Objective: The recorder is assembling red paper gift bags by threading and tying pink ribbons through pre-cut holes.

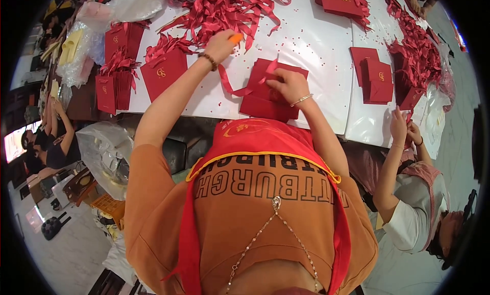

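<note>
A red paper bag [263,105] lies on the white table in front of me. My right hand [292,85] is over it, fingers closed in a pinch on a red ribbon [271,69]. A loop of the same red colour [229,87] curves off the bag's left side toward my left wrist. My left hand [222,47] reaches to the near edge of a heap of red ribbons [219,14], its fingers curled. A small orange piece [236,38] shows at its fingertips; whether it is held or worn I cannot tell.
Left of me stand stacks of red bags [105,94] and a flat red bag [164,74]. More red bags [376,80] lie to the right, near a co-worker's hands [400,126]. Clear plastic wrap [84,45] covers the far left; red specks dot the table.
</note>
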A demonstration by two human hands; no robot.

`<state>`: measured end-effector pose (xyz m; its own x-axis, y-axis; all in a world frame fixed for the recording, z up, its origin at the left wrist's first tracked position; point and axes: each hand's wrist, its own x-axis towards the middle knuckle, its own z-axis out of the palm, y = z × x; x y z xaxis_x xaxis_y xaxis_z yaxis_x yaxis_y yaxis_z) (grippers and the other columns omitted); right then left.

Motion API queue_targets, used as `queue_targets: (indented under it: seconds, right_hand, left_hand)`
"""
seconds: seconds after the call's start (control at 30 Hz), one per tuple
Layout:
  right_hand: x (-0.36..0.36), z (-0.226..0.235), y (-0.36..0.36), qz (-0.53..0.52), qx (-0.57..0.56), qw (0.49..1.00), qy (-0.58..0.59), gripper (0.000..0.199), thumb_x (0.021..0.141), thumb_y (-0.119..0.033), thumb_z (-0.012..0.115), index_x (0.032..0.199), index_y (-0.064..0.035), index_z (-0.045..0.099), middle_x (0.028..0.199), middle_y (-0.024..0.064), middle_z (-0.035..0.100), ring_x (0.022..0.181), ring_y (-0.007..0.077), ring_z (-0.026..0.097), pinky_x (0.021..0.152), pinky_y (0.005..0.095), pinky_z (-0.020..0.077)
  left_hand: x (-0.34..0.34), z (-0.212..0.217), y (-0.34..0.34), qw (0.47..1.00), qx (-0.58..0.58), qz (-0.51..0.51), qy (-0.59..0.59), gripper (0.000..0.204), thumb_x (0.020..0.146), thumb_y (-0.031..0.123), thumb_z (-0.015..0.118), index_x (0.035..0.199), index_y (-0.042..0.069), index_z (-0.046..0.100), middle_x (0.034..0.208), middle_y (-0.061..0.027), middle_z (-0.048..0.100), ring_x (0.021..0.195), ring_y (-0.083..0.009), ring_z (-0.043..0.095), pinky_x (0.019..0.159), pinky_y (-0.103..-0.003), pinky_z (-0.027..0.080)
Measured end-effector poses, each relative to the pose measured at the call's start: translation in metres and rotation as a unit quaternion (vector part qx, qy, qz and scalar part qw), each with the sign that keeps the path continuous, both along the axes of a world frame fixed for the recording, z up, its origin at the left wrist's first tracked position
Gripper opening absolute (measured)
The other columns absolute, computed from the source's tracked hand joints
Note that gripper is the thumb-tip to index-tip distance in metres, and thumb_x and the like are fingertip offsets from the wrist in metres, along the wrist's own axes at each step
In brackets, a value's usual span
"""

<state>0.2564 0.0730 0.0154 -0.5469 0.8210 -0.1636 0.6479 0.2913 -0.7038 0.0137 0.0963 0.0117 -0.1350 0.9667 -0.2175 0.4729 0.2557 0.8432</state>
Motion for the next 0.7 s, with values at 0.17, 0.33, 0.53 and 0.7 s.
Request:
queue_targets:
  seconds: [0.17,0.33,0.53,0.7]
  right_hand:
    - [0.006,-0.028,0.023,-0.024,-0.066,0.998,-0.001,0.038,0.073,-0.033,0.064,0.102,-0.0089,0.062,0.09,0.0135,0.063,0.083,0.0272,0.06,0.072,0.035,0.0458]
    - [0.003,-0.029,0.037,0.003,-0.178,0.984,-0.001,0.041,0.073,-0.03,0.066,0.104,-0.0049,0.06,0.096,0.0146,0.062,0.089,0.0244,0.059,0.077,0.033,0.0451]
    - [-0.002,-0.033,0.04,0.03,-0.163,0.986,-0.006,0.039,0.072,-0.03,0.067,0.103,-0.0074,0.06,0.094,0.0124,0.062,0.086,0.0239,0.059,0.075,0.0327,0.0451]
    - [-0.006,-0.03,0.031,0.029,-0.108,0.994,-0.014,0.037,0.071,-0.029,0.067,0.101,-0.0071,0.061,0.089,0.0114,0.062,0.083,0.0245,0.059,0.073,0.0331,0.0452]
  left_hand:
    - [-0.017,-0.008,-0.027,0.89,-0.148,-0.108,0.417,0.037,0.083,0.035,0.049,0.093,0.001,0.059,0.089,-0.0175,0.063,0.08,-0.0327,0.061,0.068,-0.041,0.047]
    - [-0.019,-0.033,-0.041,0.902,-0.131,-0.056,0.407,0.031,0.082,0.025,0.048,0.095,-0.001,0.055,0.087,-0.0209,0.061,0.083,-0.0372,0.059,0.072,-0.043,0.047]
    - [-0.029,-0.049,-0.043,0.952,-0.035,0.028,0.302,0.019,0.077,0.011,0.051,0.094,0.002,0.053,0.082,-0.0172,0.061,0.079,-0.0358,0.059,0.069,-0.044,0.045]
    - [-0.02,-0.043,-0.04,0.979,0.021,0.074,0.188,0.022,0.075,0.006,0.051,0.097,0.003,0.053,0.077,-0.0104,0.059,0.074,-0.0253,0.061,0.063,-0.036,0.046]
